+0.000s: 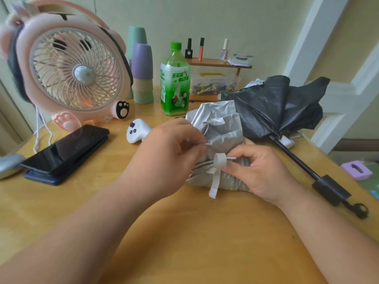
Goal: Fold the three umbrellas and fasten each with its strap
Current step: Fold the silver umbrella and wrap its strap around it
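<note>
Head camera showed us a silver umbrella (219, 128) lying in the middle of the smooth wooden desk (184, 238) — its shiny, crinkled cloth loosely bunched, thin pale ribs showing at the near end. Our left hand (170, 156) pinched a fold of that cloth between thumb and fingertips. Our right hand (264, 173) curled its fingers round the near end of the bundle, beside a short metal tip. A flat white strap (215, 181) hung unfastened between the hands, its end on the wood.

Just behind and to the right lay a black umbrella (276, 107), matte and half collapsed; its straight shaft ran toward the desk's right edge and ended in a blocky handle (330, 191) with a loop.

Farther back, a clear plastic box (213, 83) under a small shelf held a jumble of small dark and yellow pieces we could not make out. A green bottle (174, 83) stood beside it, next to nested pastel cups (142, 72). At the left sat a round pink fan (75, 68) and a glossy dark phone (65, 148).

Bare wood lay open from the hands to the near edge.
</note>
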A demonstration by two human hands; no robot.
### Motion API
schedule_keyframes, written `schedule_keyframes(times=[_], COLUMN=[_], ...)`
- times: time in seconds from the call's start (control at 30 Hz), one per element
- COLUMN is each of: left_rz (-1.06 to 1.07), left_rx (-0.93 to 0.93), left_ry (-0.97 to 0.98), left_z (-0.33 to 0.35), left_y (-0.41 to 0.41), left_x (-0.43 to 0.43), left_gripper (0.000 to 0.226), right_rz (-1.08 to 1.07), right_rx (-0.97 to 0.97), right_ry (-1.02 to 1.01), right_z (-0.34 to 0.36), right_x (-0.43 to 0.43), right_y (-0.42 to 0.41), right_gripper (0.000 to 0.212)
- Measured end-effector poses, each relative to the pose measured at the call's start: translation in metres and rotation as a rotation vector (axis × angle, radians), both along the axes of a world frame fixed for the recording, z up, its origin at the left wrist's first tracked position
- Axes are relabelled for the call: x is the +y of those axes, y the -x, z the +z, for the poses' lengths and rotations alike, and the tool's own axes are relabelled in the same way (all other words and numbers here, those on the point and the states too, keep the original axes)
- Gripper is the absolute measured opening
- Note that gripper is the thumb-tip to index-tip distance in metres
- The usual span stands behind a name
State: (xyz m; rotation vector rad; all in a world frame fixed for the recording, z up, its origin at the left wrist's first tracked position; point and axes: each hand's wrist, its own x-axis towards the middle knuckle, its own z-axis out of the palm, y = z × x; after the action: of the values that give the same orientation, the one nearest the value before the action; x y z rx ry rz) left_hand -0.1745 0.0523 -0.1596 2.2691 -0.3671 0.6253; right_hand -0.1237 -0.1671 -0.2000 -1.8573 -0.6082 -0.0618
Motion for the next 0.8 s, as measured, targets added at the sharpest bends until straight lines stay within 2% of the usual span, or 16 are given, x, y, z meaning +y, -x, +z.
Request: schedule_keyframes(times=[0.17,0.33,0.43,0.5,0.53,0.6,0.67,0.73,0.8], left_rz=[0.067,-0.036,-0.013,0.015,-0.011,-0.155,-0.265,-0.200,-0.059], left_rx=[0.103,0.020,-0.026,-0.042,0.000,0.220,0.425,0.455,0.370], left_ry=[0.137,0.503,0.656,0.673,0.634,0.474,0.200,-0.124,-0.282], left_z=[-0.010,-0.012,-0.014,-0.013,-0.014,-0.017,-0.019,-0.022,-0.022], left_y=[-0.010,-0.019,-0.021,-0.023,-0.024,-0.023,-0.018,-0.015,-0.015], left_x=[-0.004,-0.002,-0.004,0.005,0.013,0.031,0.035,0.027,0.016], left_gripper=[0.026,0.034,0.027,0.021,0.028,0.078,0.123,0.137,0.128], right_rz=[0.004,-0.028,-0.016,-0.005,-0.005,-0.008,0.005,-0.004,-0.033], right_rx=[-0.028,-0.035,-0.052,-0.043,-0.040,-0.031,-0.039,-0.035,-0.019], right_ry=[0.064,0.094,0.071,0.029,0.009,-0.022,-0.037,-0.051,-0.080], right_z=[0.000,0.000,-0.001,-0.002,-0.003,-0.003,-0.004,-0.006,-0.006], right_x=[0.001,-0.001,0.000,0.000,0.000,0.001,0.003,0.005,0.007], right_y=[0.000,-0.002,-0.001,0.000,0.000,-0.001,-0.001,-0.001,-0.003], right_gripper=[0.017,0.004,0.014,0.019,0.020,0.017,0.011,0.012,0.011])
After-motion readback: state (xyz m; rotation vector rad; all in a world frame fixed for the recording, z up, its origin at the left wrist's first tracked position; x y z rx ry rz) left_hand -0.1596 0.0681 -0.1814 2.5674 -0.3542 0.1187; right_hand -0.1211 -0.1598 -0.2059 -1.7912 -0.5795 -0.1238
